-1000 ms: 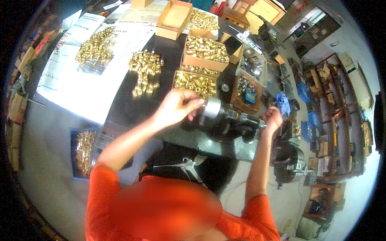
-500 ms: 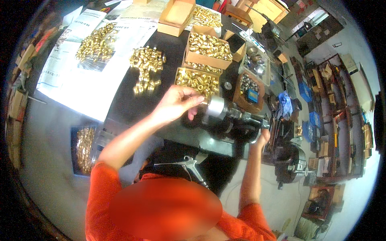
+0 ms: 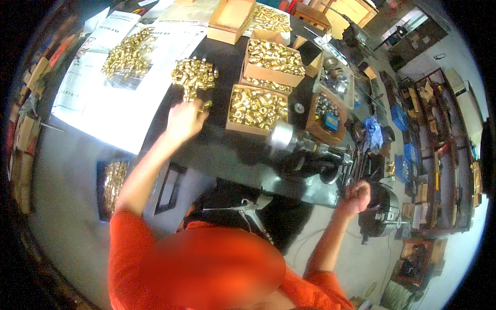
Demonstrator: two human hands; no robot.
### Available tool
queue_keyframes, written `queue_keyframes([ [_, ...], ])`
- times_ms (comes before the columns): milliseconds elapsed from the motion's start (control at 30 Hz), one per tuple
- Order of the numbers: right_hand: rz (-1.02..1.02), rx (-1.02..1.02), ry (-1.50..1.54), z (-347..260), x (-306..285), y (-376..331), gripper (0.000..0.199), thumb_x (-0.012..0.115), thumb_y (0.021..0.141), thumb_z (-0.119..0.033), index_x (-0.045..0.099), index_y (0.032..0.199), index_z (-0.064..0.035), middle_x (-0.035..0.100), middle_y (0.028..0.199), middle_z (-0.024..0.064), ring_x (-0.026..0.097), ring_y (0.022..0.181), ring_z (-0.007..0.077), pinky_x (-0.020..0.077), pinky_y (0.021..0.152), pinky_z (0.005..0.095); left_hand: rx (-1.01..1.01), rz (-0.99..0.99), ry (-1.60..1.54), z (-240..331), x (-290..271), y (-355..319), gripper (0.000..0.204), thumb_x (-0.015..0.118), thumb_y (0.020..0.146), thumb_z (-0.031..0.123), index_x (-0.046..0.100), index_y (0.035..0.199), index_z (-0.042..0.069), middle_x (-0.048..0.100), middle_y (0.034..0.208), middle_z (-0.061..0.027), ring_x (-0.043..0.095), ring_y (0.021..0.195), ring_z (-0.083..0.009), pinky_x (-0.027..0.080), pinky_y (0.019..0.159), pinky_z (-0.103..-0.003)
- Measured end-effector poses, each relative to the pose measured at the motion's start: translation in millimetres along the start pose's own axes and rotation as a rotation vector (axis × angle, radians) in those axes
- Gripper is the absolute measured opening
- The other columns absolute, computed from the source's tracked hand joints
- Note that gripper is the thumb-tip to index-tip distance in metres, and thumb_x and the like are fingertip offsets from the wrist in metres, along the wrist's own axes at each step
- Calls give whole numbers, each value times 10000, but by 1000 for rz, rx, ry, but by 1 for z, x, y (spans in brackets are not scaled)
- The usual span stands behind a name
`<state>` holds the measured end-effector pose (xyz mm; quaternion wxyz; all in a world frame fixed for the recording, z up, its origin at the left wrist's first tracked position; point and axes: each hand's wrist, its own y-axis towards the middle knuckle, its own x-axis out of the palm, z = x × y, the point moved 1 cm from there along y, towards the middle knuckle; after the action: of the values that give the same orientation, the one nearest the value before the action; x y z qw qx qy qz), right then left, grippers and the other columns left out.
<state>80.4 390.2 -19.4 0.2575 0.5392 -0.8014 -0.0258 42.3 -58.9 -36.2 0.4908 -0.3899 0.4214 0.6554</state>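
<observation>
My left hand (image 3: 185, 120) reaches down at the near end of a loose pile of brass fittings (image 3: 194, 73) on the dark table. Its thumb stands apart from the fingers, with a fitting close beside them; the fingertips are partly hidden among the pieces. My right hand (image 3: 357, 198) is closed in a loose fist, off the table's front edge, with nothing visible in it. Between the hands is a small bench machine (image 3: 310, 155) with a round silver chuck (image 3: 282, 136) at its left end. Neither hand touches it.
Open cardboard boxes (image 3: 257, 108) of brass fittings stand behind the machine. More brass parts (image 3: 129, 54) lie on newspaper (image 3: 98, 111) at the left. A wooden tray (image 3: 325, 116) holds metal parts and a blue box. An air gun (image 3: 249, 207) lies in front, near my body.
My left hand has left the chuck and moved left to the brass pile. My right hand has come away from the machine's right end, toward the lower right.
</observation>
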Motion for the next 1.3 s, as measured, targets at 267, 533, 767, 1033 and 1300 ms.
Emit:
queue_keyframes([
  [267,148,336,73,84,-26,20,172,518,780,-170,572,828,-13,554,755,48,527,664,164,426,604,275,98,-52,165,-5,-4,4,153,520,716,95,568,861,100,611,716,-142,613,713,-308,480,602,-422],
  [533,204,352,6,73,-6,9,138,483,807,-176,537,740,-68,430,604,-25,355,479,65,261,410,197,54,-85,244,-17,8,10,207,571,721,139,569,927,132,613,716,-148,613,706,-311,486,602,-435],
  [767,226,341,39,59,-2,-3,156,477,821,-180,520,723,-67,418,593,-18,331,466,66,226,387,194,285,-61,-455,30,-28,-20,159,547,785,67,558,937,23,617,775,-174,624,751,-275,497,695,-372],
  [1033,232,306,-25,54,-4,-1,146,502,809,-178,518,719,-62,428,598,-16,328,461,66,230,391,194,320,-447,-1357,96,-33,-8,153,603,749,-39,582,900,-49,606,757,-72,571,629,-106,481,595,-238],
  [1300,188,283,-39,28,-1,-11,139,451,816,-143,496,716,-57,399,572,-5,299,442,70,230,376,199,324,-493,-1149,101,-44,-3,137,614,743,-30,606,879,-53,619,727,-68,571,606,-105,473,564,-237],
])
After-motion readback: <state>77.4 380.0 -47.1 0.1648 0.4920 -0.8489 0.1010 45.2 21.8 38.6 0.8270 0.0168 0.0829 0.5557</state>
